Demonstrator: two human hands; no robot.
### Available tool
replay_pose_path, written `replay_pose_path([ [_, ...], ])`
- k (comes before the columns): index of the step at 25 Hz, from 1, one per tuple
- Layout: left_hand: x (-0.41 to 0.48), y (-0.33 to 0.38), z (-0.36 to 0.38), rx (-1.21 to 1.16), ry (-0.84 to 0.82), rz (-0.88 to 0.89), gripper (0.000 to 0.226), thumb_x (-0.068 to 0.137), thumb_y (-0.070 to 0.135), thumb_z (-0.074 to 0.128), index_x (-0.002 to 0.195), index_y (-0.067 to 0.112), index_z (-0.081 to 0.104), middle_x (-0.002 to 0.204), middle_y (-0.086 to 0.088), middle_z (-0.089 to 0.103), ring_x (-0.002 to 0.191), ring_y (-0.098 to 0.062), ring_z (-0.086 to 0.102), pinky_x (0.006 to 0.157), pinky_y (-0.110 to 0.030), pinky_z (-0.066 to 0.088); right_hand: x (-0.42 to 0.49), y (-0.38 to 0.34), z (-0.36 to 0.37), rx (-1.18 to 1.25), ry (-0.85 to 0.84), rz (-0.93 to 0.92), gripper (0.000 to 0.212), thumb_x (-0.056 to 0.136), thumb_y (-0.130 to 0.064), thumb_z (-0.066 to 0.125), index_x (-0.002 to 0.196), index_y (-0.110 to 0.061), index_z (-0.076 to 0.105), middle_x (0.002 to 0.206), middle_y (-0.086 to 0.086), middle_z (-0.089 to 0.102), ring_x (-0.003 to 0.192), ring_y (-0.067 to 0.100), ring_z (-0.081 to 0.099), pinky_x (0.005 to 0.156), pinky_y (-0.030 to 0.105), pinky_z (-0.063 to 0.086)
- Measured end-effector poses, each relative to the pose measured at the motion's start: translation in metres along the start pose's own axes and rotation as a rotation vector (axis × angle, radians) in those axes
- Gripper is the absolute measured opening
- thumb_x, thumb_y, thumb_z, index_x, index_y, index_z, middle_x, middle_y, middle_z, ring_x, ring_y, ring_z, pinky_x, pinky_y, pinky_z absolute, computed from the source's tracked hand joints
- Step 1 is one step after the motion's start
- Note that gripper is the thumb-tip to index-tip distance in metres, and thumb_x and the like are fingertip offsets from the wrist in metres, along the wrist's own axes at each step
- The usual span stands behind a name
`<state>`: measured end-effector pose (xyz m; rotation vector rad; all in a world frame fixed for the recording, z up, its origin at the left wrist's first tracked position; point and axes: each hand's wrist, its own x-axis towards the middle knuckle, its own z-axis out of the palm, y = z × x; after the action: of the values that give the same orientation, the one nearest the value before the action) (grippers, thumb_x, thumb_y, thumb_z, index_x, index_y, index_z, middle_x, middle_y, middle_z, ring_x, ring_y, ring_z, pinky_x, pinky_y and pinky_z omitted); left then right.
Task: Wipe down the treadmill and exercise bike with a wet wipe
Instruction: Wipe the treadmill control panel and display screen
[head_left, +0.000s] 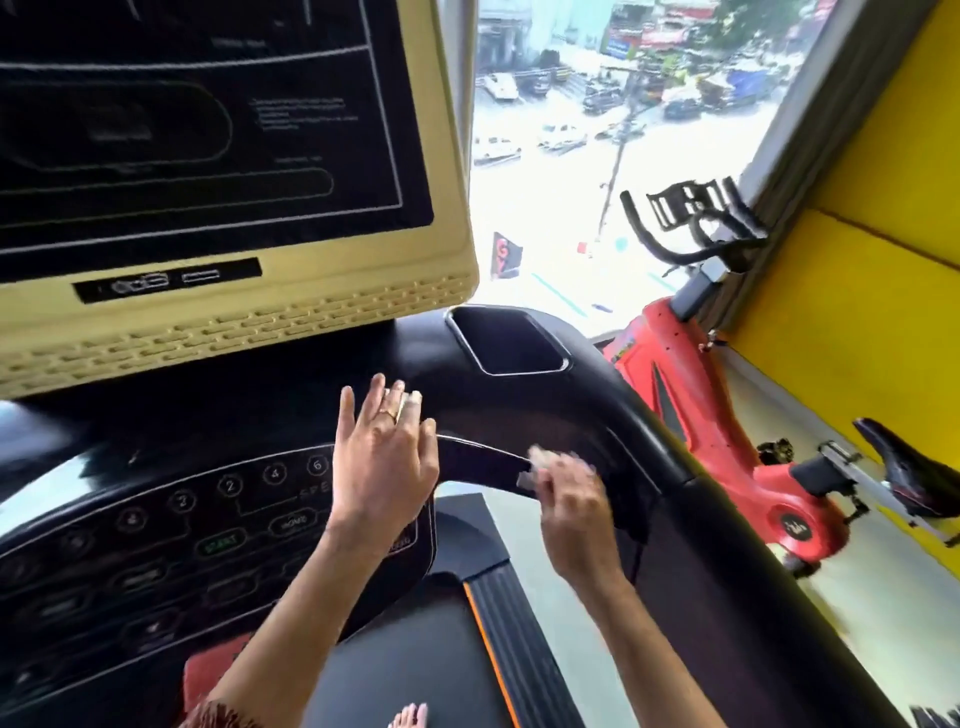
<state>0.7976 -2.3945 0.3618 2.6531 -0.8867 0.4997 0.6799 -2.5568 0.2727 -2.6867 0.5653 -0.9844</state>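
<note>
Fingers (372, 400) of the left hand (382, 460) are straight and slightly spread, held flat over the black treadmill (519, 415) shroud at the upper right edge of the control panel (156, 545). Whether the palm bears on it cannot be told. A ring (389, 414) shows on one finger.

Right hand (571, 504), just right of the control panel, has its fingers curled round a pale wet wipe (540, 462), which is against the curved black arm of the shroud. Both are motion-blurred, so the exact grip cannot be told.

Above the control panel stands a cream-framed screen (208, 130), dark with faint white outlines. A recessed holder (506, 340) sits above and right of the control panel, beyond both hands. Below the control panel lies the belt (405, 649), with bare toes (410, 717) on it.

Well right of the control panel stands the red exercise bike (701, 415), neither hand on it, against a yellow wall (857, 260) and beside a window (571, 156).
</note>
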Motion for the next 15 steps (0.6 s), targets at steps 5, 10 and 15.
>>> replay_pose_path([
  [5, -0.017, -0.008, 0.007, 0.027, -0.018, 0.009, 0.05, 0.091, 0.031, 0.033, 0.114, 0.001, 0.067, 0.115, -0.015, 0.068, 0.113, -0.03, 0.061, 0.106, -0.038, 0.023, 0.046, -0.066, 0.02, 0.034, -0.044, -0.031, 0.033, 0.091, -0.022, 0.039, 0.086, -0.012, 0.07, 0.079, 0.005, 0.07, 0.067, 0.026, 0.066, 0.06, 0.031, 0.05],
  [10, -0.016, -0.018, 0.005, -0.011, 0.012, 0.059, 0.048, 0.091, 0.028, 0.034, 0.116, 0.002, 0.065, 0.117, -0.013, 0.067, 0.112, -0.029, 0.062, 0.105, -0.035, 0.023, 0.004, -0.067, 0.009, 0.29, -0.097, -0.203, 0.043, 0.1, -0.023, 0.034, 0.14, -0.01, 0.045, 0.146, 0.002, 0.045, 0.14, 0.018, 0.033, 0.115, 0.031, 0.021],
  [15, -0.019, -0.022, 0.008, -0.017, 0.03, 0.089, 0.046, 0.093, 0.028, 0.034, 0.118, 0.003, 0.064, 0.119, -0.012, 0.066, 0.115, -0.028, 0.06, 0.108, -0.033, 0.021, 0.013, -0.054, 0.018, 0.167, 0.082, 0.254, 0.035, 0.094, -0.026, 0.042, 0.106, -0.01, 0.071, 0.105, 0.007, 0.071, 0.1, 0.027, 0.065, 0.098, 0.032, 0.034],
])
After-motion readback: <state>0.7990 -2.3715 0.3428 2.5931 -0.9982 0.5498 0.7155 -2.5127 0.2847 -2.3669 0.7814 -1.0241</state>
